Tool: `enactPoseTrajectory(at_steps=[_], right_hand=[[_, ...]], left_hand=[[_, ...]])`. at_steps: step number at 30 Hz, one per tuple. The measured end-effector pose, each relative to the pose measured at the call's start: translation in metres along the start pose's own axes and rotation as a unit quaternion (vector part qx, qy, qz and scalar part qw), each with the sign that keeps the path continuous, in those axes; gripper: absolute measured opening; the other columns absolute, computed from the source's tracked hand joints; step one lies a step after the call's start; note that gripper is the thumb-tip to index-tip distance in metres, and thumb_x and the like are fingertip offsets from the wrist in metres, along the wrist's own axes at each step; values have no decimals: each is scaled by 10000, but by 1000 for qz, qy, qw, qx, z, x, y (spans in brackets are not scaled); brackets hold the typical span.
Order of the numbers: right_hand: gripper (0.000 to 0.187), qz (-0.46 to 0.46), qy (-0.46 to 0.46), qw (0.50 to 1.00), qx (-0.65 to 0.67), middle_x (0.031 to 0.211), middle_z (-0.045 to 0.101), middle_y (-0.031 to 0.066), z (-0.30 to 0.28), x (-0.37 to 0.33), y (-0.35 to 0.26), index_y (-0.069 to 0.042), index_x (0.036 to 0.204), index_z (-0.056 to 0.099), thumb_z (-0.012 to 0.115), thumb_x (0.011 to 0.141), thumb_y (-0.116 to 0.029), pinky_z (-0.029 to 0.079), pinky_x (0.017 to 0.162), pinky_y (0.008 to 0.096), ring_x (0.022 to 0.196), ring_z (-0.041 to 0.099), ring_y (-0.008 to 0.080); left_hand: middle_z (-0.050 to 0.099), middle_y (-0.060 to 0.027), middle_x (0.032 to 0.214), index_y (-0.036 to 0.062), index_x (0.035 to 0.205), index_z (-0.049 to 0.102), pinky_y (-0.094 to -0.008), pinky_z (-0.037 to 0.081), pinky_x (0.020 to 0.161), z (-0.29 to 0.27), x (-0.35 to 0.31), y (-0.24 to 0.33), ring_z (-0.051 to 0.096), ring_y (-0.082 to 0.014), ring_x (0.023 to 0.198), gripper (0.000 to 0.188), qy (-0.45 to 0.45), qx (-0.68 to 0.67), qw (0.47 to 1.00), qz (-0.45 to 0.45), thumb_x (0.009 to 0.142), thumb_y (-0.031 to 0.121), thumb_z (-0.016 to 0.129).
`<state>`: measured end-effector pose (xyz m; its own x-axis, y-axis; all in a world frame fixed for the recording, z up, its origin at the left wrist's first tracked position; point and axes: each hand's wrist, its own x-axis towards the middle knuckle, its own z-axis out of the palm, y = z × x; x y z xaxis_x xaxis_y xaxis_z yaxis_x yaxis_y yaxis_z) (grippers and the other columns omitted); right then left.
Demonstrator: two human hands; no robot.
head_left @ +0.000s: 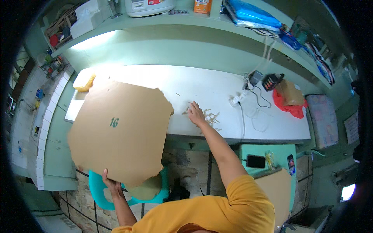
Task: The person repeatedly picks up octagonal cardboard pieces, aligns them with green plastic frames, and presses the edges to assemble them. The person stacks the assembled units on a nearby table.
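My left hand (110, 181) grips the near edge of a large flat sheet of brown cardboard (124, 108), with the thumb on top. The sheet has cut corners and a green printed mark. Its far part lies over the white table (217, 81), while the near part juts out past the table's front edge. My right hand (195, 113) rests low over the tabletop, fingers stretched forward and apart. Beside and under it lies a loose scatter of small thin tan strips (211, 117); one lone strip (178, 94) lies farther back.
A yellow sponge-like item (86, 83) sits at the table's far left. Cables, a plug strip (237, 99) and a parcel on red plastic (291, 95) occupy the right. A turquoise chair (99, 194) stands below the cardboard. A green side table holds a phone (255, 161). A shelf (163, 21) overhangs the back.
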<state>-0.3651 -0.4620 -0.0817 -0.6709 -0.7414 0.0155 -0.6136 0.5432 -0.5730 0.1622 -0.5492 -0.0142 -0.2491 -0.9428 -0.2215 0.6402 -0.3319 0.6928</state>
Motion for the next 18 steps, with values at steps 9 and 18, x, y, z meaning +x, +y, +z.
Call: enactPoseTrajectory(at_steps=[9,18], right_hand=[[620,33,-91,990,-106,1569,176,135,74,150,-54,-38,1481,261,397,970,-361,176,1171,479,1450,168,320],[526,-60,57,952,-293,1465,377,181,74,45,16,49,1380,423,421,956,-263,184,1160,503,1377,332,333]], left_hand=[[581,-120,1172,38,1295,478,-431,516,860,-24,-11,-21,582,-287,1058,608,137,31,990,10,801,361,623],[568,-128,1200,41,1305,466,-437,495,890,-28,-11,-37,576,-300,1073,644,76,72,993,-52,797,411,610]])
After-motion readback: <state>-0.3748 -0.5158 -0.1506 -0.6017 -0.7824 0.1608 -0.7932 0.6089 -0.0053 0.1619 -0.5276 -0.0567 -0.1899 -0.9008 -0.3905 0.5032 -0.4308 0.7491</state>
